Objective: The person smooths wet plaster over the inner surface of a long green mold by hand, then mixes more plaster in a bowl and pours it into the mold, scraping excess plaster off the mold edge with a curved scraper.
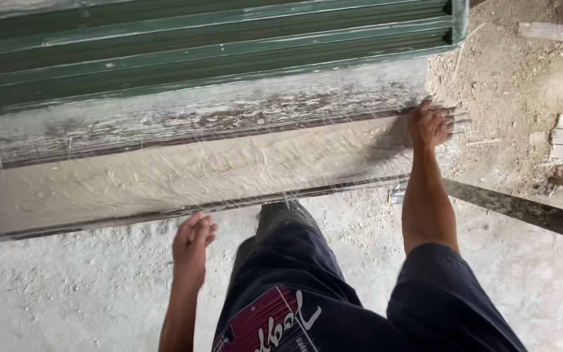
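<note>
One long dusty fibre-strewn slab (184,173)
</note>
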